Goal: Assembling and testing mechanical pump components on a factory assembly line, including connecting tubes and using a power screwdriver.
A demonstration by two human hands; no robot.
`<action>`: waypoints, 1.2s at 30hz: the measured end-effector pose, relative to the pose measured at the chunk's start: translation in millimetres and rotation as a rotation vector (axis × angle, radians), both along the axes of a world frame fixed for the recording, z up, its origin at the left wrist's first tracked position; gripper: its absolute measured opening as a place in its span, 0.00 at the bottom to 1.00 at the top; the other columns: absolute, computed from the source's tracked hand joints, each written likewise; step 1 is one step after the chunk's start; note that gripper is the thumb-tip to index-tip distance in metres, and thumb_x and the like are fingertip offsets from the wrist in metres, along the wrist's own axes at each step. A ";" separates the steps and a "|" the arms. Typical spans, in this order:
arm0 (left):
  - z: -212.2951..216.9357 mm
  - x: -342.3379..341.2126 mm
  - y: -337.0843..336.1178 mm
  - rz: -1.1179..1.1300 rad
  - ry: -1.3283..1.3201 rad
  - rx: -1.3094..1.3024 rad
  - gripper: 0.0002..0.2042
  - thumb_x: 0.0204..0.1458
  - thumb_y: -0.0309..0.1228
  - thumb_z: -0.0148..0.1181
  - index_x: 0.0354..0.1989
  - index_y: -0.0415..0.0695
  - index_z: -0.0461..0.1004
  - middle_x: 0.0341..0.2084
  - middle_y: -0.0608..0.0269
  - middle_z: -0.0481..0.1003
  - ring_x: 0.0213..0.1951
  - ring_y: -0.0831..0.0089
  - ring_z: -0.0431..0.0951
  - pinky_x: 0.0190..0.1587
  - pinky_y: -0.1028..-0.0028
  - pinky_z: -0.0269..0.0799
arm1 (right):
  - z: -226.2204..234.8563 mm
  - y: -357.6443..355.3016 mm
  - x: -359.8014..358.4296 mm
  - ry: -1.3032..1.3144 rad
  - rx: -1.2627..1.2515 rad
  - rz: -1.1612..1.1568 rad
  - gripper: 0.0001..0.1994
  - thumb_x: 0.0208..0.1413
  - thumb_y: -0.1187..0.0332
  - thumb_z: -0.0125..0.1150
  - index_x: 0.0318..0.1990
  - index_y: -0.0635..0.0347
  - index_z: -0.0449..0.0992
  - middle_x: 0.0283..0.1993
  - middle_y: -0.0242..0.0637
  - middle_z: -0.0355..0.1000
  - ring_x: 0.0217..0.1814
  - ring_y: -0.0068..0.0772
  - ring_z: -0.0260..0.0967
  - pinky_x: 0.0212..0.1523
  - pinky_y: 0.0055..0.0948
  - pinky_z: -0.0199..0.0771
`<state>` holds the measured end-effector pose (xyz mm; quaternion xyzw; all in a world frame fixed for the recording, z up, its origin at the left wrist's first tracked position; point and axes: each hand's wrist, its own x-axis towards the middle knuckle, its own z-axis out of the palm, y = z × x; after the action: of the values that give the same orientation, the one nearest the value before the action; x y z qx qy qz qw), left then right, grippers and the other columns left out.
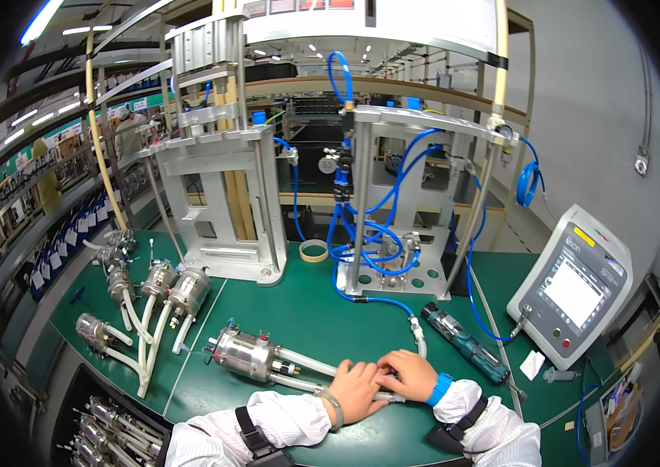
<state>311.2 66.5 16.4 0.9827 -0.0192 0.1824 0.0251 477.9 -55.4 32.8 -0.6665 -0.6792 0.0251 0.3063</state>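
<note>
A steel cylinder with fittings lies on the green bench mat, and two pale flexible hoses run from it to the right toward my hands. My left hand is closed over the hoses near their far ends, palm down. Right against it, my right hand is closed with bent fingers at the hose ends, its fingertips meeting the left hand. My fingers hide the place where the hoses come together. Just beyond my right hand, a blue air tube ends in a pale connector.
More cylinders with hoses lie at the left, others in a dark bin. Two metal fixtures stand behind, one with blue tubing. A tape roll, a teal electric screwdriver and a grey tester are on the bench.
</note>
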 end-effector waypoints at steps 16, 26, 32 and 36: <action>0.4 -4.7 7.8 -0.080 0.070 -0.022 0.33 0.54 0.55 0.59 0.56 0.37 0.68 0.46 0.57 0.68 0.50 0.61 0.68 0.57 0.57 0.58 | 1.7 3.8 1.4 0.103 -0.090 -0.012 0.14 0.58 0.57 0.63 0.41 0.58 0.79 0.31 0.35 0.75 0.36 0.40 0.72 0.39 0.37 0.72; 4.3 -5.9 6.9 -0.071 0.057 0.003 0.32 0.54 0.54 0.59 0.54 0.36 0.69 0.45 0.55 0.70 0.49 0.60 0.70 0.57 0.56 0.59 | -5.3 5.9 -4.4 0.118 -0.037 -0.088 0.12 0.59 0.58 0.61 0.38 0.57 0.79 0.27 0.34 0.75 0.33 0.41 0.71 0.36 0.39 0.70; 1.7 -5.7 8.0 -0.088 0.033 -0.003 0.32 0.53 0.55 0.60 0.54 0.36 0.69 0.46 0.55 0.70 0.49 0.60 0.70 0.58 0.56 0.59 | -3.5 4.0 -2.4 0.104 -0.046 -0.058 0.12 0.59 0.58 0.61 0.37 0.58 0.79 0.28 0.35 0.75 0.34 0.41 0.72 0.37 0.40 0.70; 2.9 -5.2 8.4 -0.094 0.062 -0.012 0.34 0.53 0.54 0.61 0.56 0.35 0.68 0.45 0.55 0.69 0.49 0.60 0.69 0.58 0.57 0.58 | -3.7 4.3 -0.7 0.104 -0.050 -0.050 0.12 0.60 0.58 0.61 0.38 0.58 0.79 0.29 0.36 0.75 0.36 0.42 0.72 0.38 0.40 0.71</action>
<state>306.0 74.9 19.3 0.9857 -0.0635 0.1506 0.0403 477.1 -51.1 29.1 -0.6884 -0.6449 0.0689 0.3248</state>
